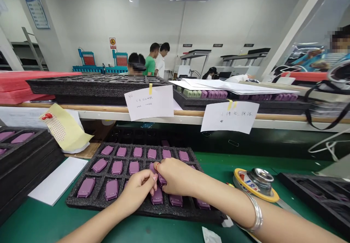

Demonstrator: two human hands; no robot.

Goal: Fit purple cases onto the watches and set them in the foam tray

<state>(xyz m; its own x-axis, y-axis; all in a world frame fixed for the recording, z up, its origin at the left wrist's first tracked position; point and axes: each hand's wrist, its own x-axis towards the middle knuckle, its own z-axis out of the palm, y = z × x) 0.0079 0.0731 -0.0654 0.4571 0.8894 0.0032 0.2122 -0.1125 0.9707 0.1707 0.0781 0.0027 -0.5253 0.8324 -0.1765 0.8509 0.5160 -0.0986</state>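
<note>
A black foam tray [144,210] lies in front of me on the green table, its pockets filled with purple watch-shaped casings [112,189]. My right hand [173,175] reaches over the middle of the tray with bent fingers closed around one purple casing [162,180]. Close beside it, my left hand [139,188] is closed with thumb and fingers pinched together. Whatever sits in that pinch, if anything, is too small or hidden to make out. The two hands nearly touch. Several casings beneath my hands and right forearm are partly covered.
To the right stand a yellow-rimmed tape roll with a metal piece [255,184] and another foam tray [317,195]. Stacked foam trays [24,170] and white paper [58,179] are at left. A shelf edge [188,119] with paper notes crosses behind. People are in the background.
</note>
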